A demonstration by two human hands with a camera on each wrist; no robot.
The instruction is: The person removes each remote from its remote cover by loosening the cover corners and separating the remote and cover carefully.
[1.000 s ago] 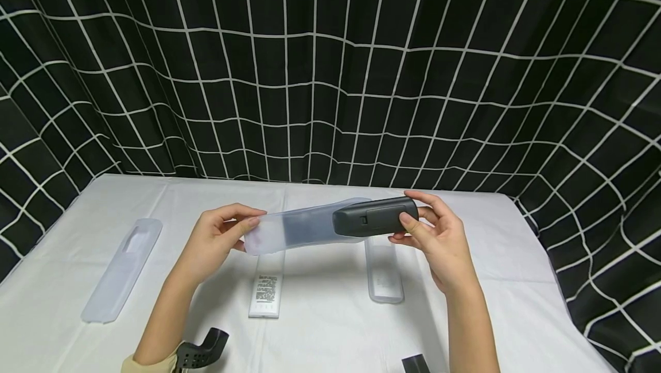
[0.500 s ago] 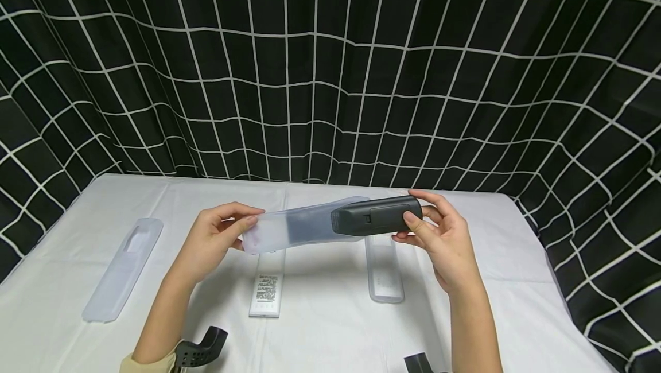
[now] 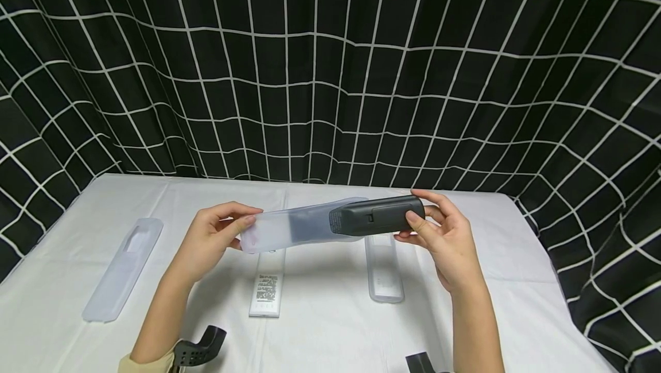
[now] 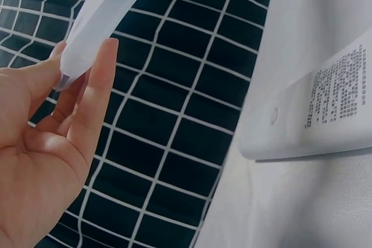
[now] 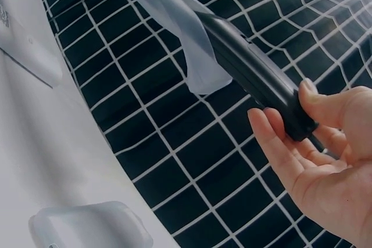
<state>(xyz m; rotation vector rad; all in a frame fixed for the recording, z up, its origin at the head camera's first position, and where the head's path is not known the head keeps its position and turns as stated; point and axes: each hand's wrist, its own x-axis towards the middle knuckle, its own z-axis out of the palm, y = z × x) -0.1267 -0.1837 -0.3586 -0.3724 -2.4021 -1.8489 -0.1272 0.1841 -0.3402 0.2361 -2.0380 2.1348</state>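
A black remote control (image 3: 384, 216) lies partly inside a translucent silicone cover (image 3: 268, 232), held above the table in the head view. Its inner part shows as a dark shape through the cover, while the battery-door end is bare. My left hand (image 3: 214, 235) pinches the cover's far left end between thumb and fingers; the left wrist view shows the same pinch on the cover (image 4: 96, 33). With thumb and fingers, my right hand (image 3: 444, 241) grips the bare end of the remote. In the right wrist view the cover's loose mouth (image 5: 203, 68) flares beside the remote (image 5: 256, 68).
Below the hands on the white-clothed table (image 3: 330, 327) lie a white remote (image 3: 265, 292) with printed text and a white remote in a clear cover (image 3: 385, 275). Another translucent cover (image 3: 124, 269) lies at left. A black grid curtain (image 3: 330, 74) hangs behind.
My hands have drifted slightly apart. The black remote has slid a little to the right out of the cover, so more of it is bare.
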